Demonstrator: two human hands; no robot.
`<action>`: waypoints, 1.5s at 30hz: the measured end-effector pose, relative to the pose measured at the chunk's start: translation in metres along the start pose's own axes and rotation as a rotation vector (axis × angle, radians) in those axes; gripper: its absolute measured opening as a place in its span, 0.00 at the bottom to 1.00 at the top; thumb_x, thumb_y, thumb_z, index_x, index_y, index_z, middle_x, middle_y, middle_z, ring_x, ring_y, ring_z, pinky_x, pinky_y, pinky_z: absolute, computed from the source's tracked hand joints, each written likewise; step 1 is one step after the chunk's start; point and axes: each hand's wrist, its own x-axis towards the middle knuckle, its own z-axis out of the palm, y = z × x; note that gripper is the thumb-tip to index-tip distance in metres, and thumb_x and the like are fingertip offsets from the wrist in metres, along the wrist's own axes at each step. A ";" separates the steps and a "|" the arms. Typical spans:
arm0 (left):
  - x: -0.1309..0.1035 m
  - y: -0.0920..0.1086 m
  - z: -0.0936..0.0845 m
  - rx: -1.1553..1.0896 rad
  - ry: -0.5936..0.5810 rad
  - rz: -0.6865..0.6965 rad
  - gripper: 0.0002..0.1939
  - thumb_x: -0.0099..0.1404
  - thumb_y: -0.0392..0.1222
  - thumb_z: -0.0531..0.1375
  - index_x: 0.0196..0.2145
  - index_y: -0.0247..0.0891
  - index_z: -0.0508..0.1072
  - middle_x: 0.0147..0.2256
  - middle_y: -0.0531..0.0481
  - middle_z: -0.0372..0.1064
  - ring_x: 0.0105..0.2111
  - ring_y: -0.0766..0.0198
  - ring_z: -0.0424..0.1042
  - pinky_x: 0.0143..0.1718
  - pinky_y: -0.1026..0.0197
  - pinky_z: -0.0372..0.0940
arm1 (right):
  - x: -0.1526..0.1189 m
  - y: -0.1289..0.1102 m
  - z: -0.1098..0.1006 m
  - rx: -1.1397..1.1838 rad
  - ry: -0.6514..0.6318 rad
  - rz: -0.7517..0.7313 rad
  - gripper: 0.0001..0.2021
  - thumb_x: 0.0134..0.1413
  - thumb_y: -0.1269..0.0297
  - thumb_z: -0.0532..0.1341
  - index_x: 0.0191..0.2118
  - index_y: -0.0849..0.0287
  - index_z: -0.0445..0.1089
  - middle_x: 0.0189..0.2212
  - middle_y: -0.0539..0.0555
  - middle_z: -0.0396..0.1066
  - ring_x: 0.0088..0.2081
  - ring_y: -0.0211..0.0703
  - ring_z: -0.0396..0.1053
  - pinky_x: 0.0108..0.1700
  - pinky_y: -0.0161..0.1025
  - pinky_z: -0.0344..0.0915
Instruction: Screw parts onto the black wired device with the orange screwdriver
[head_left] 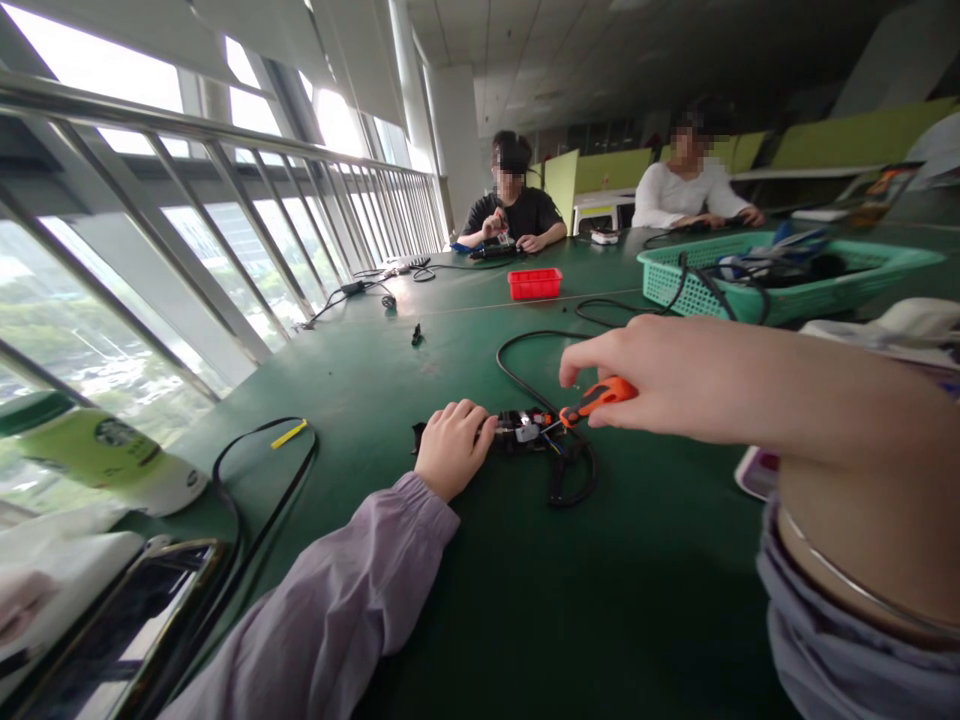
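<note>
My left hand (454, 448) is wrapped over the left end of an opened black power tool (517, 430), holding it down on the green table. Inner parts show on the tool: a grey block, a bit of orange and thin wires. Its looped black handle (576, 490) lies toward me. In my right hand (660, 375) is an orange and black screwdriver (600, 400), gripped by its handle. The screwdriver's shaft slants down left to the wired end of the tool; I cannot tell whether its tip touches. A black cord (517, 345) curves away behind.
A red bin (535, 284) and a teal basket (660, 280) of tools stand farther back. A small black piece (417, 335) lies beyond my left hand. At left are a bottle (112, 450), a phone (127, 630) and a black strap (281, 490). Two people sit across the table (480, 620).
</note>
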 end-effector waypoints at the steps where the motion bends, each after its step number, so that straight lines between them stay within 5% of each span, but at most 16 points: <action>1: 0.000 0.000 0.000 0.001 0.001 0.000 0.17 0.70 0.45 0.44 0.34 0.39 0.69 0.36 0.48 0.67 0.37 0.61 0.65 0.39 0.59 0.57 | 0.000 0.003 0.000 -0.010 0.014 -0.005 0.14 0.45 0.56 0.59 0.40 0.50 0.70 0.26 0.50 0.72 0.23 0.40 0.66 0.24 0.35 0.51; 8: 0.000 0.000 0.001 0.003 0.004 0.005 0.17 0.70 0.45 0.44 0.34 0.39 0.69 0.36 0.49 0.67 0.37 0.61 0.65 0.39 0.59 0.57 | -0.001 -0.014 -0.009 0.146 -0.267 0.148 0.19 0.57 0.55 0.46 0.36 0.58 0.70 0.16 0.51 0.68 0.15 0.38 0.64 0.24 0.36 0.55; 12: 0.001 0.000 0.001 0.006 0.004 0.008 0.17 0.70 0.45 0.44 0.34 0.40 0.69 0.36 0.49 0.67 0.37 0.61 0.65 0.39 0.59 0.57 | 0.002 -0.012 -0.004 0.042 -0.068 0.010 0.15 0.51 0.52 0.54 0.38 0.54 0.70 0.17 0.49 0.68 0.17 0.38 0.63 0.24 0.35 0.50; 18: 0.000 -0.001 0.001 0.011 0.012 0.010 0.17 0.70 0.45 0.44 0.34 0.40 0.69 0.36 0.49 0.67 0.37 0.61 0.65 0.39 0.60 0.57 | 0.004 0.000 -0.002 0.043 0.040 -0.090 0.12 0.46 0.65 0.57 0.39 0.51 0.70 0.30 0.50 0.73 0.25 0.37 0.65 0.26 0.35 0.51; 24: 0.000 -0.001 0.001 0.008 0.009 0.010 0.17 0.70 0.45 0.44 0.35 0.40 0.69 0.36 0.49 0.67 0.38 0.62 0.65 0.39 0.60 0.57 | 0.001 -0.012 -0.002 0.090 -0.088 0.092 0.19 0.55 0.50 0.49 0.33 0.57 0.71 0.14 0.49 0.65 0.16 0.37 0.61 0.24 0.36 0.51; 30: 0.000 -0.001 0.001 -0.003 -0.002 0.006 0.17 0.70 0.45 0.44 0.34 0.39 0.69 0.37 0.48 0.67 0.37 0.61 0.65 0.39 0.59 0.57 | 0.003 -0.005 -0.001 0.028 0.012 -0.058 0.09 0.49 0.62 0.55 0.36 0.52 0.71 0.27 0.49 0.71 0.23 0.37 0.64 0.27 0.36 0.52; 36: 0.001 -0.001 0.000 0.000 -0.007 0.009 0.17 0.70 0.45 0.44 0.35 0.39 0.69 0.36 0.48 0.67 0.38 0.61 0.65 0.39 0.59 0.57 | 0.001 -0.009 0.002 0.034 -0.084 0.045 0.19 0.54 0.50 0.49 0.30 0.57 0.71 0.20 0.52 0.68 0.19 0.37 0.62 0.25 0.37 0.52; 45: 0.000 -0.005 0.002 0.007 -0.004 0.011 0.17 0.70 0.45 0.44 0.34 0.39 0.69 0.36 0.49 0.67 0.38 0.61 0.65 0.39 0.60 0.57 | 0.002 0.017 -0.001 0.108 0.038 -0.111 0.11 0.53 0.59 0.53 0.37 0.48 0.72 0.36 0.49 0.73 0.31 0.42 0.68 0.30 0.37 0.57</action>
